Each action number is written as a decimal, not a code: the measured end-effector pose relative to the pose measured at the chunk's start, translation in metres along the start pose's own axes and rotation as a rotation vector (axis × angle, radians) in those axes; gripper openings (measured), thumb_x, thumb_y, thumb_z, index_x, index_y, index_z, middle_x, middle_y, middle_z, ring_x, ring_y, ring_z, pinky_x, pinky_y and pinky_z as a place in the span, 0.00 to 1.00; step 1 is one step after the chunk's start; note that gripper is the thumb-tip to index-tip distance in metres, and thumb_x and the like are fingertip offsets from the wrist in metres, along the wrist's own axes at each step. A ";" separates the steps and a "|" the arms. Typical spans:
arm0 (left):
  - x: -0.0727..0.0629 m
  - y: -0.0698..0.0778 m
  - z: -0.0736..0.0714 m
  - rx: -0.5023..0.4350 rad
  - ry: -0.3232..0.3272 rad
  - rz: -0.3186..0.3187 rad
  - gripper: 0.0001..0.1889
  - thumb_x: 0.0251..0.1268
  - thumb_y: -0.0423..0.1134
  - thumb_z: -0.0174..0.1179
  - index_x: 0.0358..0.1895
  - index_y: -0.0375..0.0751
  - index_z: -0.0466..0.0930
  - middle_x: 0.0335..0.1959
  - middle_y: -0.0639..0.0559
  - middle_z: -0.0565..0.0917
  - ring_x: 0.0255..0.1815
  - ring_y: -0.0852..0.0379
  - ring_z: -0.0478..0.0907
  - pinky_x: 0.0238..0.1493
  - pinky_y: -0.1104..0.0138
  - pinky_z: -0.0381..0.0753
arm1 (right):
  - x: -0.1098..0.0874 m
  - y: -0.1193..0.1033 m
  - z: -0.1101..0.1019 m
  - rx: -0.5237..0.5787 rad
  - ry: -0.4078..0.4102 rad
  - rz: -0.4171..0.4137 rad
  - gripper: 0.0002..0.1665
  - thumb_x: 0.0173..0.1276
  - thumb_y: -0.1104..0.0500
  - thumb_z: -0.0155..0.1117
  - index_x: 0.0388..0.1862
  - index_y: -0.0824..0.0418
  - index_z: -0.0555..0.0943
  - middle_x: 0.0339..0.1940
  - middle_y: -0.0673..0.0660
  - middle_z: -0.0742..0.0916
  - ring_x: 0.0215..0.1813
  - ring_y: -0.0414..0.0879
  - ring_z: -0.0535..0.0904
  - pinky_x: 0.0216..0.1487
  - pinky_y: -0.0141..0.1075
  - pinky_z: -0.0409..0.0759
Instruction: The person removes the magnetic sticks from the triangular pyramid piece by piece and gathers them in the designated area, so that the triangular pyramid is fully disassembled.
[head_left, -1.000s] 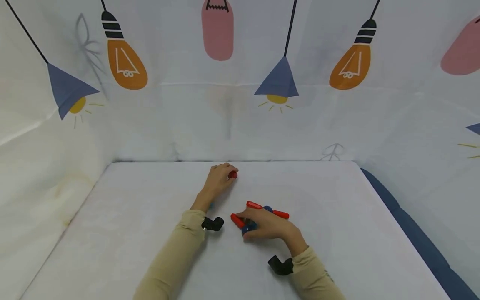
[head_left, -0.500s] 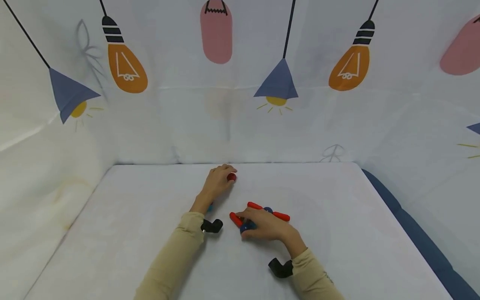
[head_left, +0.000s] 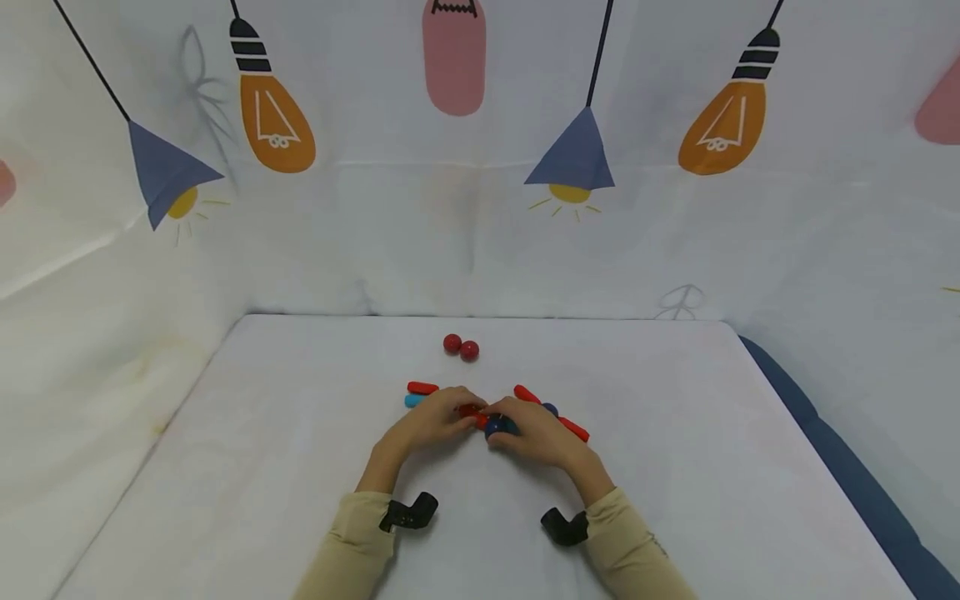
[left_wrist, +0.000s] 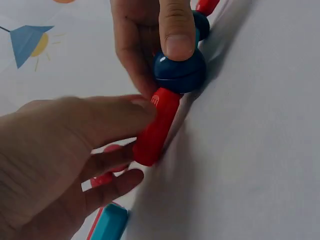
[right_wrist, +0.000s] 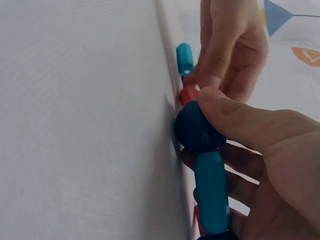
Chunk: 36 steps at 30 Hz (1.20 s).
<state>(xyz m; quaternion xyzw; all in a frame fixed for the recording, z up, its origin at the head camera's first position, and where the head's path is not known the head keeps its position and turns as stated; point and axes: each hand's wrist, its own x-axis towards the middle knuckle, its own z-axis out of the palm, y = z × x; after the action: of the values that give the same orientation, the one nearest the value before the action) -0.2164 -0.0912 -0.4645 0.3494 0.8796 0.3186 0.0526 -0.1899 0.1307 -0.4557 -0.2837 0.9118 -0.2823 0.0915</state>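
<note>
In the head view my two hands meet over the middle of the table. My left hand [head_left: 427, 418] pinches a red magnetic rod [left_wrist: 157, 129] between thumb and index finger, the other fingers spread. That rod's far end is right at a dark blue ball [left_wrist: 180, 72]. My right hand [head_left: 542, 433] grips this ball, thumb pressed on top and fingers behind. From the ball a teal rod [right_wrist: 211, 192] extends toward a second dark blue ball [right_wrist: 218, 235] at the bottom of the right wrist view. My right palm partly hides these pieces in the head view.
Two red balls [head_left: 461, 347] lie near the table's [head_left: 675, 500] back edge. Left of my hands are a red rod [head_left: 422, 387] and a light blue rod [head_left: 415, 401]. Beyond my right hand are a red rod [head_left: 527, 393], a blue ball [head_left: 551, 409] and another red rod [head_left: 573, 429].
My left hand has let go of a red ball at the back and come nearer, beside the right hand, where it pinches a red rod. My right hand still holds the blue ball.
</note>
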 end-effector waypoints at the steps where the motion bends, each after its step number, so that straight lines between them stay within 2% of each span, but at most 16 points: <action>1: -0.002 0.001 0.001 0.000 -0.002 -0.016 0.14 0.63 0.35 0.61 0.52 0.43 0.80 0.45 0.55 0.83 0.46 0.61 0.77 0.53 0.66 0.77 | 0.000 0.001 0.000 0.004 0.006 0.006 0.24 0.63 0.49 0.65 0.58 0.52 0.75 0.52 0.47 0.81 0.51 0.40 0.76 0.54 0.40 0.77; 5: -0.008 0.002 0.002 -0.024 -0.001 -0.045 0.14 0.61 0.37 0.63 0.50 0.44 0.81 0.43 0.56 0.83 0.43 0.61 0.77 0.50 0.68 0.78 | 0.001 0.004 0.002 -0.002 0.024 0.027 0.22 0.63 0.49 0.65 0.56 0.51 0.76 0.49 0.47 0.81 0.50 0.40 0.75 0.53 0.40 0.77; 9: -0.010 0.002 0.000 -0.058 -0.012 -0.021 0.11 0.61 0.38 0.62 0.47 0.44 0.82 0.40 0.55 0.83 0.41 0.60 0.77 0.47 0.67 0.78 | 0.002 0.005 0.005 -0.003 0.054 0.023 0.21 0.63 0.49 0.65 0.54 0.51 0.77 0.48 0.48 0.82 0.50 0.40 0.76 0.54 0.41 0.77; 14: -0.012 0.000 -0.005 -0.033 -0.027 -0.006 0.10 0.62 0.38 0.62 0.46 0.44 0.82 0.40 0.55 0.84 0.40 0.62 0.77 0.47 0.68 0.78 | 0.004 0.002 0.009 0.006 0.076 -0.001 0.20 0.64 0.49 0.64 0.53 0.53 0.77 0.47 0.48 0.82 0.49 0.41 0.77 0.54 0.41 0.77; 19: -0.016 -0.002 -0.012 -0.009 -0.060 -0.029 0.09 0.62 0.38 0.62 0.45 0.45 0.83 0.40 0.57 0.84 0.41 0.63 0.77 0.47 0.69 0.77 | 0.006 -0.001 0.010 -0.015 0.074 0.044 0.20 0.66 0.48 0.62 0.54 0.52 0.77 0.48 0.48 0.82 0.50 0.41 0.77 0.54 0.41 0.77; 22: -0.021 -0.004 -0.018 0.018 -0.032 -0.065 0.09 0.60 0.38 0.64 0.44 0.47 0.84 0.39 0.59 0.84 0.42 0.63 0.77 0.48 0.68 0.77 | 0.007 -0.001 0.009 -0.038 0.080 0.062 0.19 0.66 0.48 0.61 0.54 0.52 0.77 0.48 0.48 0.82 0.50 0.41 0.77 0.54 0.41 0.77; 25: -0.028 -0.009 -0.024 0.038 0.024 -0.112 0.10 0.58 0.38 0.65 0.44 0.48 0.83 0.39 0.60 0.84 0.43 0.63 0.77 0.50 0.65 0.77 | 0.007 0.000 0.008 -0.047 0.073 0.061 0.20 0.66 0.48 0.61 0.55 0.51 0.76 0.49 0.47 0.82 0.50 0.41 0.77 0.54 0.40 0.78; 28: -0.036 -0.017 -0.031 0.017 0.071 -0.166 0.12 0.56 0.38 0.67 0.44 0.49 0.83 0.40 0.60 0.83 0.43 0.63 0.76 0.50 0.64 0.77 | 0.006 -0.002 0.005 -0.044 0.077 0.052 0.21 0.68 0.47 0.59 0.56 0.52 0.77 0.50 0.47 0.82 0.51 0.41 0.77 0.55 0.41 0.77; 33: -0.047 -0.026 -0.040 -0.043 0.129 -0.213 0.11 0.54 0.36 0.68 0.42 0.50 0.83 0.42 0.56 0.83 0.40 0.58 0.75 0.44 0.65 0.77 | 0.002 0.002 -0.005 -0.062 0.163 -0.004 0.17 0.70 0.51 0.57 0.54 0.56 0.79 0.47 0.49 0.84 0.50 0.43 0.79 0.56 0.46 0.73; 36: -0.051 -0.030 -0.042 -0.027 0.129 -0.216 0.10 0.56 0.35 0.67 0.42 0.49 0.83 0.42 0.54 0.82 0.38 0.56 0.74 0.40 0.67 0.75 | 0.000 0.008 -0.011 -0.104 0.187 -0.034 0.14 0.68 0.55 0.59 0.50 0.57 0.80 0.44 0.49 0.84 0.48 0.44 0.79 0.54 0.47 0.72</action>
<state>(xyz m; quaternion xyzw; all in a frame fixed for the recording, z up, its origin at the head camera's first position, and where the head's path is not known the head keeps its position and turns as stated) -0.2087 -0.1629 -0.4554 0.2306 0.9093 0.3447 0.0346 -0.1971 0.1410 -0.4514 -0.2762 0.9248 -0.2614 -0.0135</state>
